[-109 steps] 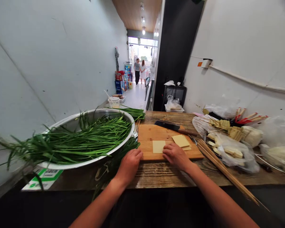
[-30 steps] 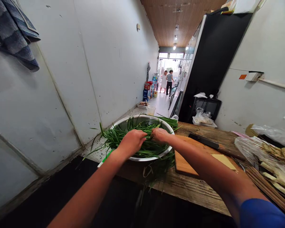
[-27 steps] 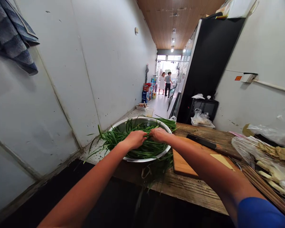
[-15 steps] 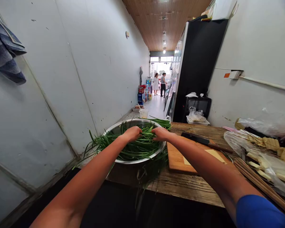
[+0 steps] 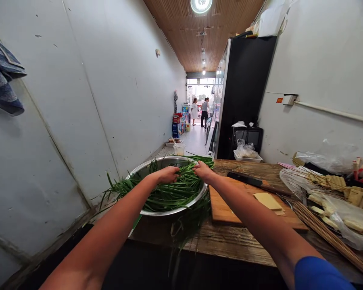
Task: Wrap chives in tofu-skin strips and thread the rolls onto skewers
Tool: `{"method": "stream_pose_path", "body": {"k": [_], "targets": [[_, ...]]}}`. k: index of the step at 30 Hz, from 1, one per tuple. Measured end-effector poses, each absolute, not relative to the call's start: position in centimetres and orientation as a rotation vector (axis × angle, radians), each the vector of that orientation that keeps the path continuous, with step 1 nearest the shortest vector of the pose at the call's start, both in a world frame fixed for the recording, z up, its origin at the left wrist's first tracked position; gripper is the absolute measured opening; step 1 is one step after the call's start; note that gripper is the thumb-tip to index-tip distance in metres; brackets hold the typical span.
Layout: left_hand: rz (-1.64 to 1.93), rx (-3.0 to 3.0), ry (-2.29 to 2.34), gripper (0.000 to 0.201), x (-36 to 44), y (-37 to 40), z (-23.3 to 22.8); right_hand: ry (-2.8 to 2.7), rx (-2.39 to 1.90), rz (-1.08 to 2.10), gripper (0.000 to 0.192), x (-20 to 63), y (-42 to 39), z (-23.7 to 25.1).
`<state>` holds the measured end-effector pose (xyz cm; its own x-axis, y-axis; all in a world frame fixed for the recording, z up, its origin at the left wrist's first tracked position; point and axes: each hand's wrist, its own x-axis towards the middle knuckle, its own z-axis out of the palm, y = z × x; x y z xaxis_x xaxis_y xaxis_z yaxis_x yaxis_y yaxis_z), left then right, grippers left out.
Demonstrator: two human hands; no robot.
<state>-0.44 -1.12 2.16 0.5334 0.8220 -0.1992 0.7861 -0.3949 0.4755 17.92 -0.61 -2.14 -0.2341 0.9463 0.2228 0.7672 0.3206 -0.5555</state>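
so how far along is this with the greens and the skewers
Done: thin yellow sheets lie cut on the cutting board. In hand: left hand and right hand grip greens in the metal bowl. Left: bare skewers lie unused.

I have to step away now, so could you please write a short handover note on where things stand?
Left hand and right hand: both on the chives in the metal bowl; grip not clear.
Cutting board beside the bowl carries tofu sheets and a cleaver.
Skewers lie right of the board.
Done: sheets laid out.
Left: no chives on the board yet.
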Motion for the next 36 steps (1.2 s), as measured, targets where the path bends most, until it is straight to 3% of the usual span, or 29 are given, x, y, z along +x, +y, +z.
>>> {"method": "stream_pose_path", "body": {"k": [7, 9, 13, 19, 23, 27, 33, 36], "targets": [[0.083, 2.226, 1.228, 0.023, -0.8, -0.5, 1.3, -1.807, -1.260, 0.950, 0.049, 18.0, -1.4, -1.8], [0.064, 2.238, 1.199, 0.020, -0.8, -0.7, 1.5, -1.810, -1.290, 0.951, 0.052, 18.6, -1.5, -1.5], [0.060, 2.203, 1.206, 0.022, -0.6, -1.2, 2.4, -1.926, -1.450, 0.575, 0.062, 20.7, -1.8, -0.4], [0.017, 2.195, 1.168, 0.025, -0.1, -1.6, 3.3, -2.443, -1.247, -0.283, 0.066, 21.5, -4.2, 1.2], [-0.002, 2.138, 1.093, 0.026, 0.0, -1.4, 3.1, -2.546, -1.329, -0.605, 0.028, 20.0, -5.0, 1.1], [-0.063, 2.181, 1.078, 0.029, -0.4, -0.9, 2.7, -2.688, -1.349, -0.704, 0.027, 19.3, -4.6, 0.8], [0.054, 2.496, 1.297, 0.049, -1.5, -0.2, 2.8, -2.787, -1.476, -0.574, 0.027, 19.1, -4.2, 0.7], [0.108, 2.539, 1.235, 0.046, -1.5, -0.5, 3.1, -2.826, -1.472, -0.551, 0.024, 19.0, -4.1, 1.0]]}}
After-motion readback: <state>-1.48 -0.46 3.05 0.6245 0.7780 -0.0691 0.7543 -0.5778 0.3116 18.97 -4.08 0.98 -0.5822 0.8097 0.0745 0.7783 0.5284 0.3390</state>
